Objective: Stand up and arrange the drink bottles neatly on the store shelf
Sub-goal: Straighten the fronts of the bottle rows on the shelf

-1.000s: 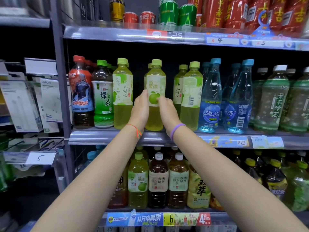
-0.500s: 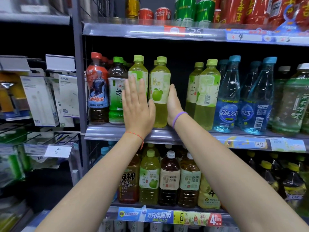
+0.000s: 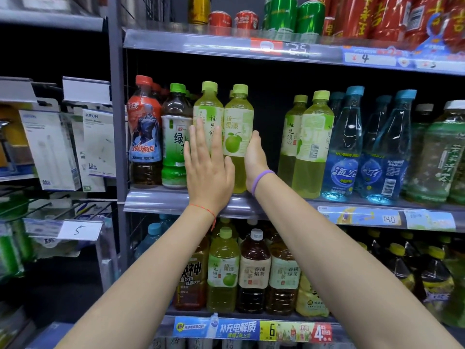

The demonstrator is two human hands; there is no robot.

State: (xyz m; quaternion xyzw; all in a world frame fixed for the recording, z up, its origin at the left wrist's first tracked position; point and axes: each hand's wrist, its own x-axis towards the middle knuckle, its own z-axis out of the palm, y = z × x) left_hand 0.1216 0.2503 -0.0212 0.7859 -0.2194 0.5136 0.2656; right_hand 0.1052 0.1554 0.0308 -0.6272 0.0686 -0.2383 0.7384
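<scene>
Store shelving fills your view, grey metal tiers packed with drinks. Nearest to you, your two forearms reach up and forward over the lower shelf point(image 3: 251, 317), where brown tea bottles point(image 3: 254, 270) stand upright behind a blue and yellow price strip.

Your left hand point(image 3: 207, 170) is raised flat, fingers straight and close together, palm against the front of the pale green pomelo bottle point(image 3: 208, 109) on the middle shelf point(image 3: 156, 199); the fingertips cover the lower part of its label. A thin red string circles that wrist.

Your right hand point(image 3: 255, 159) sits just to the right, beside the green apple bottle point(image 3: 238, 129), its edge against the bottle's right flank. The fingers go round behind the bottle and are hidden, so you cannot tell whether they curl on it. A purple band point(image 3: 261, 178) rings that wrist.

Both bottles stand upright, touching each other, at the front edge between your hands. Left of them stand a dark green-tea bottle point(image 3: 176, 137) and a red-capped bottle point(image 3: 144, 129). To the right, across a dark gap, more pale green bottles point(image 3: 314, 144) and blue water bottles point(image 3: 347, 147) stand in rows.

Farther up, cans point(image 3: 297, 17) line the top shelf.
</scene>
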